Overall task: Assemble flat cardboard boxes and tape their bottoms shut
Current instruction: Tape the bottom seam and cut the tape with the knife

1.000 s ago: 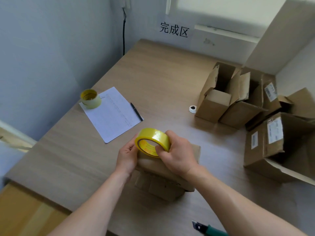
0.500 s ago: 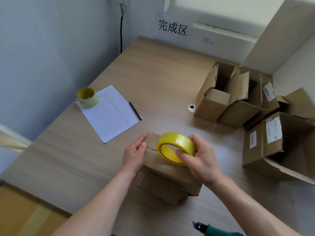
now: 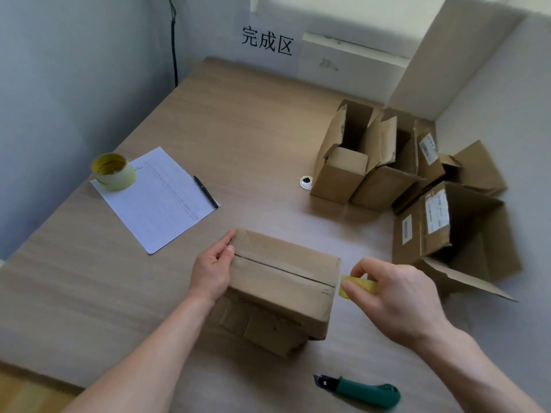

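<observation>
A brown cardboard box (image 3: 283,278) stands bottom up on the wooden table (image 3: 238,120), its two bottom flaps meeting along a dark seam. My left hand (image 3: 213,268) presses the box's left end, thumb on the seam. Just past the box's right edge, my right hand (image 3: 390,293) grips a yellow tape roll (image 3: 357,286), mostly hidden by the fingers. Clear tape appears to run over the seam from left to right, though it is hard to make out.
A green box cutter (image 3: 360,390) lies near the table's front edge. On the left, a second tape roll (image 3: 114,171) and a black pen (image 3: 205,191) rest on a sheet of paper (image 3: 158,201). Several opened boxes (image 3: 417,186) crowd the right side.
My right hand has carried the yellow roll from the box's left end across the top to beyond its right edge. My left hand stayed at the left end, pressing there.
</observation>
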`<state>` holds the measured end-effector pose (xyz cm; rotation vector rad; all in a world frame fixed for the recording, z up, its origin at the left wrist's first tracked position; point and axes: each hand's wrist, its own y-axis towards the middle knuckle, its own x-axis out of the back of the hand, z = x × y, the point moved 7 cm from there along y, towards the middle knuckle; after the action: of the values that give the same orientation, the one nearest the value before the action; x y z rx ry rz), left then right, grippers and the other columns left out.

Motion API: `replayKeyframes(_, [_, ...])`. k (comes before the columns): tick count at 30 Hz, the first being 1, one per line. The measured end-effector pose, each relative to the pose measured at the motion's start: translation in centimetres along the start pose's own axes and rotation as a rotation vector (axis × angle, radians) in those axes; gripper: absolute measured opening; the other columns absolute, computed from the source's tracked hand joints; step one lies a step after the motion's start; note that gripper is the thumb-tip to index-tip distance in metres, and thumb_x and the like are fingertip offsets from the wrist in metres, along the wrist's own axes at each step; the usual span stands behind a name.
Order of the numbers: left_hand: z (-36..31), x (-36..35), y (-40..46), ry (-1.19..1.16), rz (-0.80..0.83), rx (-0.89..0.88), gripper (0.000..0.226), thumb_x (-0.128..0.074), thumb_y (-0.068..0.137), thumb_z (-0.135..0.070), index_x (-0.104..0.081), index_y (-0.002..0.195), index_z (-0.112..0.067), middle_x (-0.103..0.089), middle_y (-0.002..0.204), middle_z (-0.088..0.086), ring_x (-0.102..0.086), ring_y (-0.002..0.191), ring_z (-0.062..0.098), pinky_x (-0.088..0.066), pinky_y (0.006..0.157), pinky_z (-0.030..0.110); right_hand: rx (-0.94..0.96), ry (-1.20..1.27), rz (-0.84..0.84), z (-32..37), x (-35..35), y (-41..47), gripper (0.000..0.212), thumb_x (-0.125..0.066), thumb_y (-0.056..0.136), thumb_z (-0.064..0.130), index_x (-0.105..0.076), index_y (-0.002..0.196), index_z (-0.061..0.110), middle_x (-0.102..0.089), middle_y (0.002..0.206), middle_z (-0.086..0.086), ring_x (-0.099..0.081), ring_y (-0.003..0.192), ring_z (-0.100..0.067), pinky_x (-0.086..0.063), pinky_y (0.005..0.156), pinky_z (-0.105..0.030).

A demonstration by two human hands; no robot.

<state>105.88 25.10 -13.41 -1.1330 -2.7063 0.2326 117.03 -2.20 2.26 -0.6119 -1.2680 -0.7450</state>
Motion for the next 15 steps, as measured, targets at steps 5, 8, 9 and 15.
replayKeyframes(5, [-0.2, 0.0, -0.1, 0.021, -0.002, -0.003, 0.033, -0.053, 0.099, -0.017, -0.063, 0.127, -0.031, -0.058, 0.124, -0.024, -0.049, 0.107, -0.024, -0.035, 0.097, 0.006, -0.053, 0.041, -0.013, -1.2, -1.8, -0.6, 0.029, -0.052, 0.08, 0.064, -0.06, 0.081, 0.036, -0.059, 0.063, 0.008, -0.054, 0.061, -0.014, -0.039, 0.048, -0.028])
replayKeyframes(8, [-0.3, 0.0, -0.1, 0.047, 0.002, -0.005, 0.034, -0.052, 0.099, -0.016, -0.062, 0.127, -0.031, -0.058, 0.127, -0.021, -0.05, 0.113, -0.017, -0.034, 0.098, 0.006, -0.118, 0.041, 0.023, -2.2, -3.1, -0.2, 0.029, -0.053, 0.081, 0.063, -0.062, 0.086, 0.036, -0.061, 0.068, 0.01, -0.056, 0.065, -0.015, -0.039, 0.051, -0.028])
replayKeyframes(9, [-0.5, 0.0, -0.2, 0.073, 0.004, -0.012, 0.034, -0.052, 0.099, -0.016, -0.062, 0.128, -0.031, -0.058, 0.129, -0.02, -0.051, 0.116, -0.012, -0.033, 0.096, 0.002, -0.143, 0.075, 0.063, -2.4, -3.8, -0.2, 0.028, -0.055, 0.083, 0.061, -0.064, 0.095, 0.037, -0.062, 0.074, 0.011, -0.058, 0.071, -0.015, -0.044, 0.056, -0.03])
replayKeyframes(15, [-4.5, -2.0, -0.6, 1.139, 0.079, -0.207, 0.055, -0.023, 0.099, -0.05, -0.024, 0.151, -0.032, -0.008, 0.163, 0.0, 0.002, 0.149, 0.029, -0.016, 0.113, 0.054, -0.061, 0.221, 0.292, -2.5, -5.1, 0.8, 0.087, -0.061, 0.088, 0.047, 0.005, 0.14, 0.07, -0.035, 0.153, 0.022, -0.049, 0.13, -0.013, -0.045, 0.101, -0.038])
